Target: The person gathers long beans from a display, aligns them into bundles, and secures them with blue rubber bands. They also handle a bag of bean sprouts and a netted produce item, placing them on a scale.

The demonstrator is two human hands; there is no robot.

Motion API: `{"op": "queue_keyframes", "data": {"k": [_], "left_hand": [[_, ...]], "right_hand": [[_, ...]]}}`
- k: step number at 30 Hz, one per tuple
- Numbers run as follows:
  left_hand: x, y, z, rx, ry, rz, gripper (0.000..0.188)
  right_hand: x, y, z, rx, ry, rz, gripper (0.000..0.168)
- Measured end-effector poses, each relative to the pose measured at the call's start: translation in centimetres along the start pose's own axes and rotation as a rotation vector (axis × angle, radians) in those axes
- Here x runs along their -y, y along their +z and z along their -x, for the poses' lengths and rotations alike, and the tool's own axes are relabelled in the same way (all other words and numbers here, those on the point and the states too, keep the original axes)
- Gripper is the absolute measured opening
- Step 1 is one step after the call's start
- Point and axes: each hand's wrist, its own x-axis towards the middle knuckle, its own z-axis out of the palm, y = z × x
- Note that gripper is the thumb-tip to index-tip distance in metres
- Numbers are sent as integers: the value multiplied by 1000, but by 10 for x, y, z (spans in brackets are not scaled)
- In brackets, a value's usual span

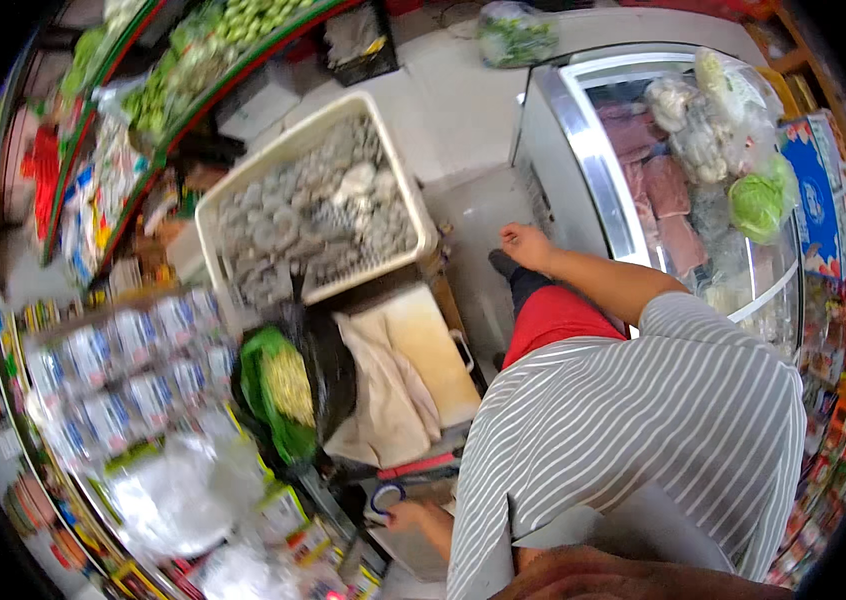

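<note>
My right hand (528,246) hangs by the grey side of a glass-topped display chiller (569,161), its fingers curled around nothing visible. Low in the view, my left hand (409,516) has its fingertips against a dark blue ring like a tape roll (387,497); blur hides whether they grip it. Just beyond lies a long red tool or handle (417,465). A beige cloth (385,420) overlaps a yellow-stained cutting board (430,352). Beside the cloth, a black plastic bag (329,367) surrounds a green bag (262,375) of pale sprouts (289,386).
A large white plastic crate (393,150) holds grey rounded lumps. Bagged cabbage (760,199) rests on the chiller's glass, with meat slabs (667,195) beneath. Wrapped packs (134,337) and clear plastic bags (168,487) cover the left counter. A vegetable bag (517,37) sits on the floor.
</note>
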Motion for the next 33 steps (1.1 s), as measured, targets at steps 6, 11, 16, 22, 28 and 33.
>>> {"op": "queue_keyframes", "data": {"k": [6, 11, 16, 22, 28, 33], "left_hand": [[-232, 8, 64, 82, 27, 196, 13], [-357, 44, 127, 314, -31, 590, 22], [-464, 88, 196, 388, -22, 562, 20], [-561, 171, 220, 351, 146, 443, 25], [-737, 233, 294, 630, 272, 542, 22], [-830, 288, 327, 830, 452, 563, 20]], "right_hand": [[73, -57, -96, 14, -52, -136, 27], [167, -88, -167, 90, -128, -311, 22], [215, -117, -270, 56, -234, -517, 19], [209, -162, -438, 16, -132, -475, 35], [209, -229, -525, 122, -114, -102, 34], [206, -268, -584, -54, -110, -177, 27]]}}
